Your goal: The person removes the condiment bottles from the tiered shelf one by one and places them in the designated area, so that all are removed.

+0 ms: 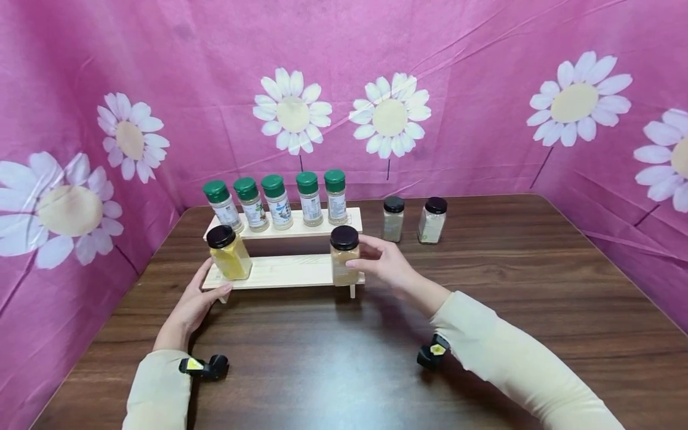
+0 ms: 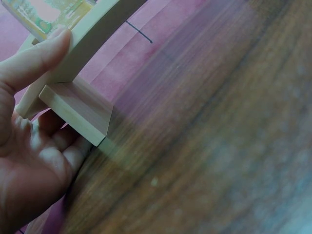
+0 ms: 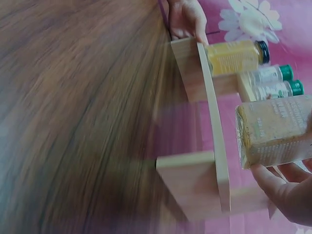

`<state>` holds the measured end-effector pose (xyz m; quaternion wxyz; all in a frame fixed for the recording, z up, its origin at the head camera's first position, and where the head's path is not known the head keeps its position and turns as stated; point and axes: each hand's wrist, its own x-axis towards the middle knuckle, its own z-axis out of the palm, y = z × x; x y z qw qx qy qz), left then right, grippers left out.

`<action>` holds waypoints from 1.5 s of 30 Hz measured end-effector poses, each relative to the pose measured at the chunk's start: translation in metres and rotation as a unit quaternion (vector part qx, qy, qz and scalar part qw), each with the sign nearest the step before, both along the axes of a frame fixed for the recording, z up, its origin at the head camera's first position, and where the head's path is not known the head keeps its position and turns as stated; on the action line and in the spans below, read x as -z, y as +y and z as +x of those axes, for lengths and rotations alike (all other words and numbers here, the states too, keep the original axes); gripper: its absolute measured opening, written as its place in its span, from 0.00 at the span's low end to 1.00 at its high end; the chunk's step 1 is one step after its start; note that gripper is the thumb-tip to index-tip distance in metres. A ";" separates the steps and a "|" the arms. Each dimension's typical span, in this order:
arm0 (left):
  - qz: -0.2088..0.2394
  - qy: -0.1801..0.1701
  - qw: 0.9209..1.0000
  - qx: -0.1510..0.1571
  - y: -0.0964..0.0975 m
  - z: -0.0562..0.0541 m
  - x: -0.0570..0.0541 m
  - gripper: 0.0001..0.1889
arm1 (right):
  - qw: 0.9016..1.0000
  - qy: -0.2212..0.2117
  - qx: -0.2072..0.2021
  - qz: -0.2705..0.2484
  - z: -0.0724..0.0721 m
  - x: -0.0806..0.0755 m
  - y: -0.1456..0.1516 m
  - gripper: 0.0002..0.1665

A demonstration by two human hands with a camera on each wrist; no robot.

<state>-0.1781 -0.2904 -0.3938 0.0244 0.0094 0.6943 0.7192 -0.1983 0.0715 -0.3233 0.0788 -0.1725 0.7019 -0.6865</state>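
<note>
Apparently at the placing step: pinching the tan jar (image 1: pixel 344 263) between thumb and fingers of the right hand (image 1: pixel 388 263), at the right end of the wooden rack's (image 1: pixel 292 270) lower tier, base seemingly just off the board. Gripping the rack's left end with the left hand (image 1: pixel 190 306), between eight and nine o'clock from the jar. Next, probably calls for lowering base-first, level with the yellow jar (image 1: pixel 232 261) at nine o'clock, then loosening the pinch. Nearly upright, long axis running six to twelve, black lid (image 1: pixel 344 237) toward twelve.
</note>
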 end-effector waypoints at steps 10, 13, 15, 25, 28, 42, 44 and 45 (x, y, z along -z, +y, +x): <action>-0.001 -0.007 1.000 -0.002 -0.001 -0.002 -0.001 0.45 | 0.999 -0.015 0.026 -0.026 -0.005 0.000 0.039 0.33; -0.003 -0.012 1.000 -0.003 -0.001 -0.002 -0.002 0.45 | 0.999 -0.020 0.035 -0.028 -0.006 0.000 0.050 0.34; -0.002 -0.016 1.000 -0.006 0.000 -0.001 -0.003 0.45 | 0.998 -0.027 0.037 -0.032 -0.007 0.001 0.057 0.33; -0.001 -0.019 1.000 -0.007 0.000 -0.001 -0.004 0.45 | 0.997 -0.039 0.037 -0.058 -0.010 0.010 0.090 0.33; 0.004 -0.006 1.000 -0.005 -0.001 -0.002 0.000 0.44 | 0.997 -0.029 0.033 -0.060 -0.011 0.014 0.101 0.29; -0.002 -0.016 1.000 -0.009 0.001 -0.002 -0.001 0.44 | 0.996 -0.016 0.021 -0.084 -0.019 0.029 0.140 0.23; 0.000 -0.014 1.000 -0.008 0.000 -0.002 -0.001 0.45 | 0.995 -0.016 0.013 -0.096 -0.021 0.030 0.144 0.23; 0.000 -0.013 1.000 -0.009 0.000 -0.002 -0.001 0.45 | 0.995 -0.014 0.008 -0.101 -0.022 0.031 0.146 0.23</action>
